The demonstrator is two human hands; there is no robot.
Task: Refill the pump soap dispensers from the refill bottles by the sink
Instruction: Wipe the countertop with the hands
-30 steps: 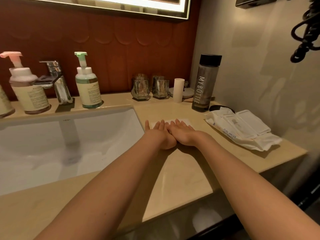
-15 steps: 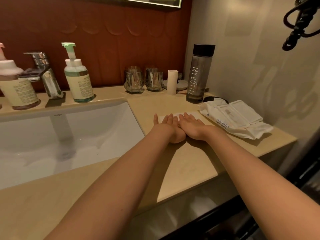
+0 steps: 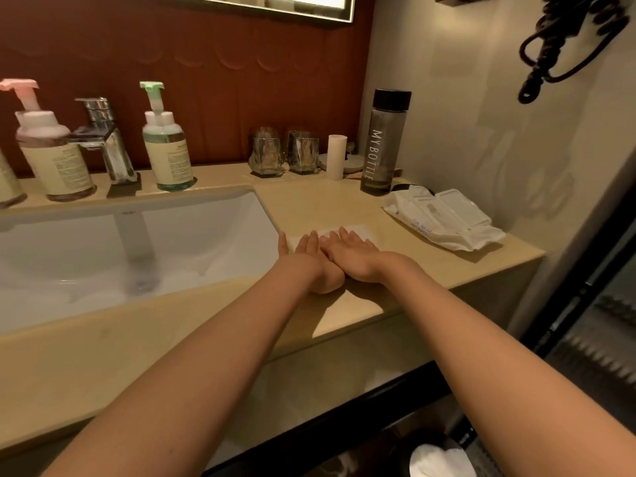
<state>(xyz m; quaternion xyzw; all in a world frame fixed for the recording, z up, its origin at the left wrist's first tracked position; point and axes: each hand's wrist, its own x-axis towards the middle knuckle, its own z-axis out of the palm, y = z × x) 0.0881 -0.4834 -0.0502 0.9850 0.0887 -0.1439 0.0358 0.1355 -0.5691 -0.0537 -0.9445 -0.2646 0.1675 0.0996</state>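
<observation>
Both hands lie flat, side by side and touching, on a white paper sheet [image 3: 359, 232] spread on the beige countertop [image 3: 323, 208], just right of the sink basin [image 3: 144, 242]. The left hand [image 3: 304, 258] has straight fingers close together, with the thumb spread out toward the basin's rim. The right hand [image 3: 354, 258] also has straight, nearly closed fingers pressed on the sheet. Neither hand holds anything.

From the hands, the green-pump soap dispenser [image 3: 168, 149] stands at ten o'clock on the ledge behind the basin, just right of the chrome faucet [image 3: 106, 142]. The pink-pump soap dispenser [image 3: 48, 153] stands left of the faucet, at about nine to ten o'clock. Another bottle [image 3: 7, 182] is cut off by the frame's left edge.

At twelve o'clock two glass tumblers [image 3: 266, 154] stand against the wall with a small white cylinder [image 3: 336, 156] beside them. A dark water bottle lettered "MY BOTTLE" [image 3: 382, 146] stands at one o'clock, and a wet-wipes pack [image 3: 444, 218] lies at two o'clock.
</observation>
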